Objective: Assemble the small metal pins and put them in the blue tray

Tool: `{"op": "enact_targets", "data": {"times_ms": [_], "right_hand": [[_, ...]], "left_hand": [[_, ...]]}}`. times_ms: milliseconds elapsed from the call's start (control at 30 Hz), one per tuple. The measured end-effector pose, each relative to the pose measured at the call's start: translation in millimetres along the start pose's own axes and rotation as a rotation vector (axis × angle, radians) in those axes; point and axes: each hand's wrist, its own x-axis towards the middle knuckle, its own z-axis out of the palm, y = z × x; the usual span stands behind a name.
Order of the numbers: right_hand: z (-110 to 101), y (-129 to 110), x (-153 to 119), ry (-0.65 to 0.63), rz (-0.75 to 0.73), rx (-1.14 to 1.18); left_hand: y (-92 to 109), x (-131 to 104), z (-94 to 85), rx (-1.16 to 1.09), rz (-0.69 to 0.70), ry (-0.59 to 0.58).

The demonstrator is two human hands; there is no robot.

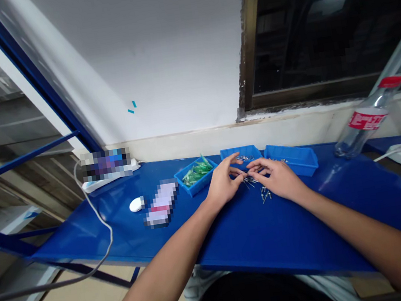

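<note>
Glossy blue tabletop (pixel 236 240) in front of you, pale wall (pixel 172 64) behind it, and a dark window (pixel 319 37) up past your right hand (pixel 276 178). Both your hands are kinda half-curled over a bunch of thin metal pieces (pixel 251 180), fingertips facing each other and pretty close together.

Your left hand (pixel 223 181) has its index finger sticking out over the middle blue bin (pixel 229 153), with the thumb and the other fingers bent in by the pieces. Your right hand is rounded too, thumb and fingers right at the same bunch. Honestly can't tell if either one is actually pinching a piece, the tips are too small and crowded.

You've also got a small loose cluster (pixel 266 194) of metal bits just under your right hand, on your side of it. Middle bin has metal pieces in it, just beyond your left hand. Right blue bin (pixel 302 161) sits beyond your right hand, and the left blue bin (pixel 193 188) with green packets (pixel 196 172) is just left of your left hand. Farther left of that hand: a pixelated slab (pixel 162 203) and a white round thing (pixel 136 204). Red-capped bottle (pixel 362 122) leans well off to your right hand's right.
</note>
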Motion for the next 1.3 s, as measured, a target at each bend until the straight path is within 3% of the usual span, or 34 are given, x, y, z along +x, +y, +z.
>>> {"op": "enact_targets", "data": {"times_ms": [333,533,667,800,967,1100,1300], "right_hand": [[7,10,-2,-0.108,0.029,0.128],[0,-6,-5,0.000,-0.033,-0.069],[-4,-7,-3,0.031,-0.124,-0.203],[-3,-3,-2,0.015,-0.171,-0.215],[0,-4,-3,-0.021,-0.092,-0.142],[1,-7,-4,-0.037,-0.038,-0.117],[-1,-10,-4,-0.073,-0.041,-0.145]], "left_hand": [[-2,0,3.4,-0.116,-0.019,-0.066],[11,-2,0.7,-0.007,-0.074,-0.032],[13,-5,-0.8,0.004,-0.141,-0.090],[6,-4,1.1,-0.085,-0.171,-0.086],[-1,-2,1.1,-0.117,-0.217,-0.033],[1,-2,-1.8,-0.019,-0.187,-0.025],[4,-5,-3.9,0.191,-0.054,-0.150]]}}
